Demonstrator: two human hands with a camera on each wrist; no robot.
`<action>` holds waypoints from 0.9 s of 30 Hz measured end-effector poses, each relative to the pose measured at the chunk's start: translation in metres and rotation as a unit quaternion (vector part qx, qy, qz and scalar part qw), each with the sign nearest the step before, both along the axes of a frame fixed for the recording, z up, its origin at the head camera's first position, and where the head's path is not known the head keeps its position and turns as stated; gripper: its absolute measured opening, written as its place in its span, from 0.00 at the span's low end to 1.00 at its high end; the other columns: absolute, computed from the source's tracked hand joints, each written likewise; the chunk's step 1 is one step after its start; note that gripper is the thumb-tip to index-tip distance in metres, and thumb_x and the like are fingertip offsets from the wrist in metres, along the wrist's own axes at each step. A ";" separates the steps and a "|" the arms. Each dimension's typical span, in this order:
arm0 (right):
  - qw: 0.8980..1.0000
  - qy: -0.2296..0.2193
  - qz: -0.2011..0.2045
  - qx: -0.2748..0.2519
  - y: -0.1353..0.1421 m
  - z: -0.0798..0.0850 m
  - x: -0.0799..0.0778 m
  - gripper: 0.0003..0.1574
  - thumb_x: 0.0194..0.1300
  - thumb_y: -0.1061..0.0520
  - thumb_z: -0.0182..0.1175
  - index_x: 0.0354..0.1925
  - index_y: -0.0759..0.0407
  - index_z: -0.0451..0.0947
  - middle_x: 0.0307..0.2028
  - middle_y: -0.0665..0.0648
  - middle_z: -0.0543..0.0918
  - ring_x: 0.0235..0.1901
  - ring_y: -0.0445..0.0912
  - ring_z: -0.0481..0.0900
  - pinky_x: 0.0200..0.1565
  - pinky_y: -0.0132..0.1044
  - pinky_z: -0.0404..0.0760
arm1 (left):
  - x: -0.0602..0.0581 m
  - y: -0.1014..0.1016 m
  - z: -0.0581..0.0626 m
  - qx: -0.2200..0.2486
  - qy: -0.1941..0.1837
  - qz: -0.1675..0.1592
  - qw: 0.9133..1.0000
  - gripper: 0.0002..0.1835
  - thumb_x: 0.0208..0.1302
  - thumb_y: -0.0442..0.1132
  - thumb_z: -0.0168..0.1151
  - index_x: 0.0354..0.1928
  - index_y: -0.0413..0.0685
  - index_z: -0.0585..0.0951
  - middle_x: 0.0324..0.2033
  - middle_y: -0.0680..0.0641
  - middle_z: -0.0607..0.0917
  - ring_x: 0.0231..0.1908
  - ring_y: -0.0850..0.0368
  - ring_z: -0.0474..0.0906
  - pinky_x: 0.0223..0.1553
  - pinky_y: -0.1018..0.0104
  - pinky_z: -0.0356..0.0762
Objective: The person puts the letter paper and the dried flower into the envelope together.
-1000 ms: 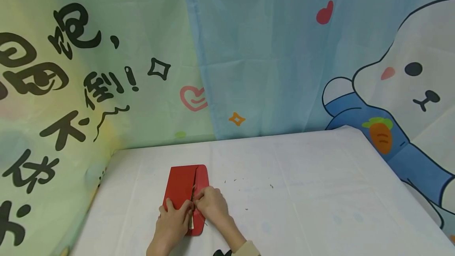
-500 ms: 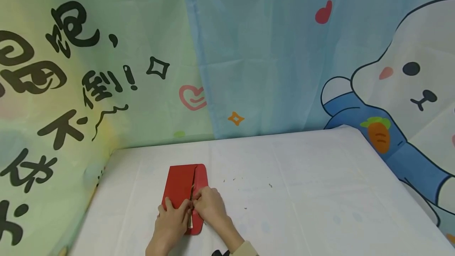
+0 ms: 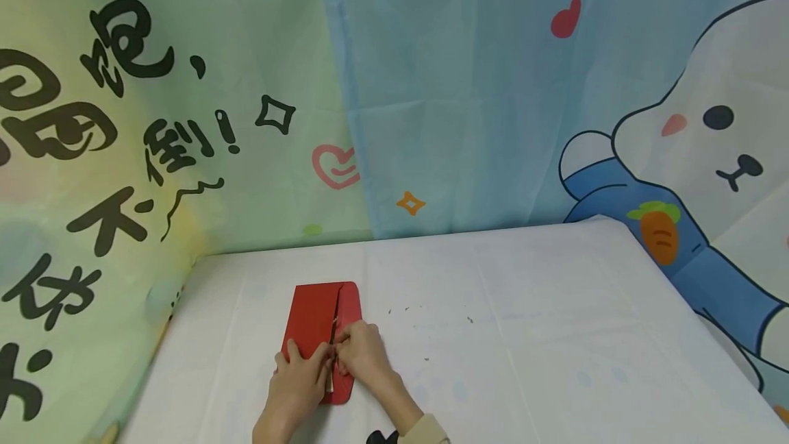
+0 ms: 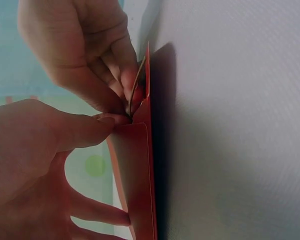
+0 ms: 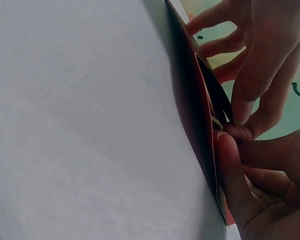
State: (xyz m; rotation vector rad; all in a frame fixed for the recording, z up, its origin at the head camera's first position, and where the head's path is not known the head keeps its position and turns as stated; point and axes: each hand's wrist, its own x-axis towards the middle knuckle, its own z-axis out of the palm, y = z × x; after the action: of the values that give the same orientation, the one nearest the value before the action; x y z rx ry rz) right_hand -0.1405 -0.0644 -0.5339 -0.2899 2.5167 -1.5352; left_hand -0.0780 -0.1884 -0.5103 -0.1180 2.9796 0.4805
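Note:
A red envelope [image 3: 311, 310] lies on the white table, its flap [image 3: 350, 300] folded out to the right. My left hand [image 3: 294, 381] spreads fingers over the envelope body, with thumb and forefinger pinching the edge of its opening. At that same opening, my right hand [image 3: 364, 353] brings thumb and fingertips together. A thin brownish strip [image 4: 137, 82] runs from the fingertips along the flap in the left wrist view; its lower end is hidden. Below the hands, a pale strip [image 3: 329, 382] shows inside the opening. The fingertips of both hands meet closely in the right wrist view.
Small dark crumbs [image 3: 470, 319] are scattered on the white table [image 3: 524, 362] to the right of the envelope. A printed curtain [image 3: 456, 101] hangs behind the table and along its left side. A black object [image 3: 381, 438] shows at the bottom edge near the right sleeve.
Both hands stay at the envelope's opening with only slight finger movement. The head view shifts a little; the envelope keeps its place on the table.

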 end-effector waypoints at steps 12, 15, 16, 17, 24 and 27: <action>0.994 -0.058 0.033 -0.088 0.005 0.000 0.000 0.09 0.66 0.71 0.62 0.42 0.75 0.86 0.32 0.65 0.88 0.18 0.51 0.87 0.24 0.34 0.85 | 0.000 0.001 0.000 -0.009 -0.008 0.006 1.000 0.14 0.71 0.46 0.63 0.55 0.54 0.79 0.58 0.20 0.69 0.48 0.25 0.70 0.40 0.34 0.82; 0.993 -0.061 0.056 -0.081 0.006 0.001 0.000 0.13 0.68 0.71 0.57 0.45 0.74 0.85 0.25 0.62 0.86 0.14 0.48 0.82 0.19 0.33 0.81 | 0.000 0.001 0.000 -0.007 -0.004 0.004 1.000 0.13 0.71 0.45 0.63 0.55 0.54 0.79 0.57 0.20 0.70 0.47 0.25 0.70 0.39 0.34 0.82; 0.994 -0.056 0.065 -0.071 0.006 0.002 0.000 0.14 0.68 0.70 0.55 0.45 0.73 0.85 0.22 0.59 0.84 0.12 0.45 0.79 0.17 0.31 0.79 | 0.000 0.001 -0.001 -0.007 -0.004 0.003 1.000 0.13 0.71 0.45 0.63 0.55 0.54 0.79 0.57 0.20 0.70 0.47 0.26 0.70 0.39 0.34 0.81; 0.994 -0.052 0.073 -0.061 0.006 0.002 0.000 0.15 0.68 0.70 0.54 0.45 0.73 0.86 0.19 0.57 0.82 0.10 0.43 0.76 0.16 0.30 0.76 | 0.000 0.000 -0.001 -0.007 -0.003 0.002 1.000 0.13 0.71 0.45 0.63 0.54 0.55 0.79 0.57 0.20 0.70 0.47 0.25 0.70 0.39 0.34 0.81; 0.988 -0.098 0.108 -0.041 0.011 0.005 -0.001 0.19 0.70 0.66 0.49 0.50 0.67 0.84 0.10 0.51 0.73 0.06 0.38 0.64 0.12 0.27 0.64 | 0.001 -0.001 0.000 -0.006 -0.011 0.005 1.000 0.13 0.72 0.45 0.63 0.55 0.55 0.79 0.59 0.18 0.68 0.51 0.21 0.69 0.44 0.30 0.80; 0.984 -0.129 0.106 -0.061 0.014 0.004 0.000 0.19 0.71 0.66 0.50 0.52 0.67 0.84 0.12 0.55 0.76 0.07 0.39 0.66 0.12 0.28 0.66 | 0.002 0.000 0.000 -0.011 -0.014 0.009 1.000 0.14 0.71 0.45 0.63 0.56 0.55 0.80 0.60 0.18 0.68 0.51 0.20 0.69 0.44 0.30 0.80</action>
State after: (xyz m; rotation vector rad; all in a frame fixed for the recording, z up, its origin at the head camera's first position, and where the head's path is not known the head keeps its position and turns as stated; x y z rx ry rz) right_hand -0.1405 -0.0506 -0.5297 -0.3410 2.1266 -1.5352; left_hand -0.0759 -0.1885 -0.5101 -0.1520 2.9592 0.4446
